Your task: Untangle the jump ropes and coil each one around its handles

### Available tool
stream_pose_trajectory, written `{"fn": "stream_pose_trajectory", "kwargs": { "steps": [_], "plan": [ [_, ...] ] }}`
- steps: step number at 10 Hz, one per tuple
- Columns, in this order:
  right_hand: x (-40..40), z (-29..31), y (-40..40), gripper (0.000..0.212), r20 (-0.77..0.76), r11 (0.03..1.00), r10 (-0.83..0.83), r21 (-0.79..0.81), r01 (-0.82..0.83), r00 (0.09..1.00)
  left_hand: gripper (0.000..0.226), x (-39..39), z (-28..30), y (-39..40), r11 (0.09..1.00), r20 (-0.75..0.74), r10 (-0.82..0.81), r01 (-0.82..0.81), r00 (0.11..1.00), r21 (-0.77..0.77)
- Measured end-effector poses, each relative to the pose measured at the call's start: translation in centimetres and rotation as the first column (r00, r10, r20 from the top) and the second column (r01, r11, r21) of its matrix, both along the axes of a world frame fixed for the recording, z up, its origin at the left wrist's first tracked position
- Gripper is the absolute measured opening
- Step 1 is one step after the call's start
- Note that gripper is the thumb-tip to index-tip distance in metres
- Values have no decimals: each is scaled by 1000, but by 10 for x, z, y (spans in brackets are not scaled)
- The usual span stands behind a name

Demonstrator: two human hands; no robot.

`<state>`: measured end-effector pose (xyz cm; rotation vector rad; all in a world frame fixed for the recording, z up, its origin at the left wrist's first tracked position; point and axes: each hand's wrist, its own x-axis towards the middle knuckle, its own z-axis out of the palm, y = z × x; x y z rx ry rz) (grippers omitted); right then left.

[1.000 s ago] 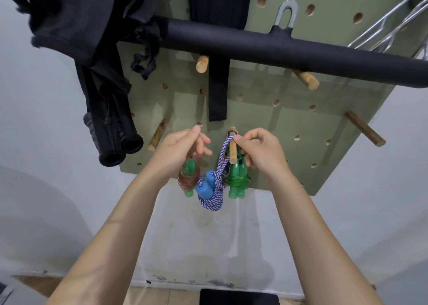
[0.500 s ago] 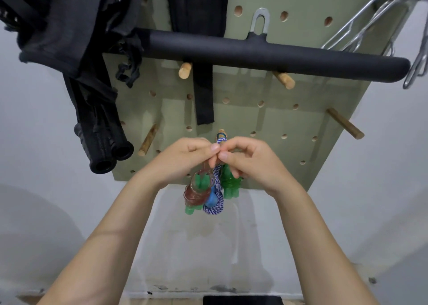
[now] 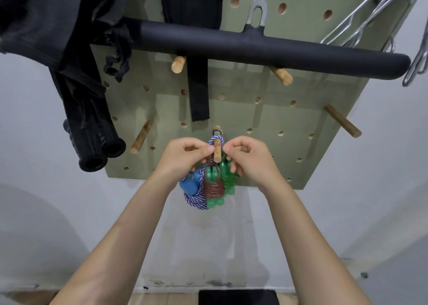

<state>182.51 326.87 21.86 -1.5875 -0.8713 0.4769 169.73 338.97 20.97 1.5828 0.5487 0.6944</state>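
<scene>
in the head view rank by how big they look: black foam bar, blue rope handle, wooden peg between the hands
1. black foam bar
2. blue rope handle, partly hidden by the left hand
3. wooden peg; close to the handle, order unsure

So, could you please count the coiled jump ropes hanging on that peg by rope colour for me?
Blue-and-white rope: 1
Brown rope: 1
Green rope: 1
Total: 3, all on one peg
</scene>
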Motion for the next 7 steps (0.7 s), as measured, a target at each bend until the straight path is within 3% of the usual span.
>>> {"fn": "stream_pose_trajectory", "kwargs": {
  "steps": [3,6,7],
  "plan": [
    [4,-6,11,7,-116,999,8,34,-4,993,4,9,-4,1,989,83,9,3,997,-148],
    [-6,-4,3,5,-139,1000,-9,8,10,990,5,2,-2,0,997,59,11,-6,998,-83],
    [-9,8,-10,5,-112,997,-26,74,35,993,7,-8,9,-4,997,122,72,-71,990,-9]
  ]
}}
